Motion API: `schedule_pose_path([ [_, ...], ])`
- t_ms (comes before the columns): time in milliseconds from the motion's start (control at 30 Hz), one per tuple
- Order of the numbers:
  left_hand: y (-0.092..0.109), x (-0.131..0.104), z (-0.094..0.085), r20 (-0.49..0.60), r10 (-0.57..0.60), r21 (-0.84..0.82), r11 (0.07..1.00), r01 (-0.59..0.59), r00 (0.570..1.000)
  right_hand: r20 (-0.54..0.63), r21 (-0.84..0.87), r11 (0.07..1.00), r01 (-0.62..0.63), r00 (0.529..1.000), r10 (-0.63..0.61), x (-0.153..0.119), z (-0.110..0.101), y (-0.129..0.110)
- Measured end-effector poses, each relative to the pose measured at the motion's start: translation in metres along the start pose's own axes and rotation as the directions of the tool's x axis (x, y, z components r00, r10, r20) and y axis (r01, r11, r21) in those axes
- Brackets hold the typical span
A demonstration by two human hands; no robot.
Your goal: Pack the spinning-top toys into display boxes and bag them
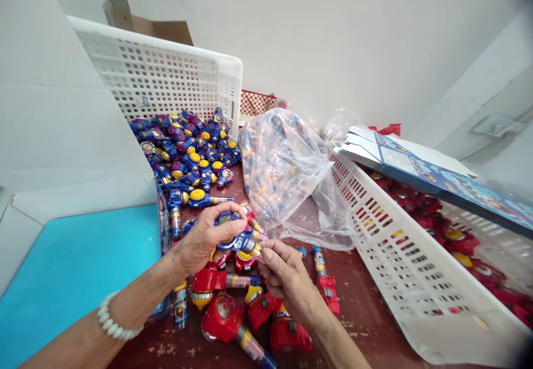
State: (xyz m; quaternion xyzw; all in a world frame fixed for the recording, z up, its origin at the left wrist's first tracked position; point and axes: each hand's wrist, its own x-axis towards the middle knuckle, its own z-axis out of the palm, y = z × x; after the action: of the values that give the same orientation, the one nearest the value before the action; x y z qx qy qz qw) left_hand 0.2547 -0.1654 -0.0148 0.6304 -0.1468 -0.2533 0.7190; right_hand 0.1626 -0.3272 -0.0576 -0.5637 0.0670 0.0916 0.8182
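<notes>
In the middle of the head view, my left hand (208, 235) is closed round a blue plastic toy (236, 242) with a yellow-and-silver neck. My right hand (285, 269) pinches a small printed tube (255, 248) at the toy's right end; the fingers cover much of it. Just below my hands lie several red toys (222, 316), some with printed tubes sticking out. Behind my left hand rests another blue toy (197, 198) with a tube attached. A loose printed tube (180, 305) lies left of the red toys.
A tipped white basket (175, 63) spills blue toys (195, 146) at the back left. A clear plastic bag (287, 174) full of tubes stands behind my hands. At right, another white basket (387, 269) holds red toys, with flat printed cartons (416, 163) across it. A bright blue sheet (91, 258) lies left.
</notes>
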Motion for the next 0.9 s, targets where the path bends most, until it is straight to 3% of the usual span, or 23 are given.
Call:
schedule_pose_path([
  [100, -0.002, 0.001, 0.000, 0.012, 0.015, 0.026, 1.000, -0.015, 1.000, -0.003, -0.087, 0.995, -0.040, 0.999, 0.040, -0.002, -0.001, -0.002],
  [167, -0.005, 0.003, -0.001, -0.012, -0.020, -0.023, 1.000, 0.020, 1.000, -0.047, -0.331, 0.940, 0.084, 0.993, -0.106, -0.005, -0.001, -0.003],
  [200, -0.006, 0.003, -0.002, -0.026, -0.050, -0.058, 0.997, 0.048, 0.998, -0.047, -0.493, 0.850, 0.186, 0.970, -0.240, -0.007, -0.001, -0.003],
  [267, -0.010, 0.004, -0.002, -0.034, -0.111, -0.118, 0.987, 0.106, 0.993, 0.034, -0.749, 0.561, 0.353, 0.866, -0.500, -0.008, -0.002, -0.002],
  [300, -0.011, 0.004, -0.002, -0.029, -0.126, -0.137, 0.983, 0.121, 0.992, 0.081, -0.805, 0.447, 0.390, 0.819, -0.567, -0.008, -0.002, 0.000],
  [333, -0.013, 0.003, -0.002, -0.018, -0.126, -0.142, 0.982, 0.123, 0.992, 0.100, -0.816, 0.417, 0.401, 0.808, -0.581, -0.007, -0.003, 0.001],
  [367, -0.013, 0.002, -0.001, -0.008, -0.105, -0.130, 0.986, 0.103, 0.994, 0.084, -0.788, 0.478, 0.389, 0.836, -0.542, -0.006, -0.004, 0.002],
  [400, -0.014, 0.001, -0.001, -0.002, -0.069, -0.103, 0.992, 0.069, 0.998, 0.050, -0.716, 0.610, 0.339, 0.896, -0.440, -0.004, -0.005, 0.002],
  [467, -0.013, 0.000, -0.001, -0.004, 0.008, -0.037, 0.999, -0.008, 1.000, 0.027, -0.463, 0.877, 0.127, 0.991, -0.130, -0.002, -0.007, -0.001],
  [500, -0.012, -0.001, -0.001, -0.004, 0.031, -0.013, 0.999, -0.031, 1.000, 0.050, -0.343, 0.939, 0.022, 0.999, -0.005, -0.002, -0.007, -0.003],
  [533, -0.011, -0.001, -0.001, -0.004, 0.037, -0.006, 0.999, -0.037, 0.999, 0.070, -0.276, 0.961, -0.032, 0.996, 0.054, -0.002, -0.007, -0.006],
  [567, -0.010, 0.000, -0.002, -0.009, 0.030, -0.016, 0.999, -0.030, 0.999, 0.072, -0.277, 0.961, -0.016, 0.997, 0.037, -0.003, -0.007, -0.009],
  [633, -0.007, 0.002, -0.004, -0.027, -0.002, -0.060, 0.998, 0.000, 1.000, 0.035, -0.426, 0.890, 0.160, 0.986, -0.161, -0.004, -0.007, -0.013],
  [700, -0.007, 0.004, -0.006, -0.048, -0.018, -0.103, 0.995, 0.013, 0.999, 0.028, -0.557, 0.781, 0.282, 0.947, -0.321, -0.004, -0.006, -0.012],
  [767, -0.007, 0.005, -0.008, -0.043, 0.000, -0.125, 0.992, -0.006, 0.999, 0.007, -0.469, 0.853, 0.229, 0.967, -0.256, -0.002, -0.006, -0.009],
  [833, -0.007, 0.006, -0.010, -0.019, 0.027, -0.120, 0.992, -0.030, 0.999, 0.024, -0.257, 0.964, 0.065, 0.998, -0.061, 0.000, -0.006, -0.008],
  [900, -0.007, 0.007, -0.010, -0.018, 0.034, -0.112, 0.993, -0.036, 0.999, 0.035, -0.210, 0.978, 0.013, 0.999, -0.006, 0.002, -0.005, -0.010],
])
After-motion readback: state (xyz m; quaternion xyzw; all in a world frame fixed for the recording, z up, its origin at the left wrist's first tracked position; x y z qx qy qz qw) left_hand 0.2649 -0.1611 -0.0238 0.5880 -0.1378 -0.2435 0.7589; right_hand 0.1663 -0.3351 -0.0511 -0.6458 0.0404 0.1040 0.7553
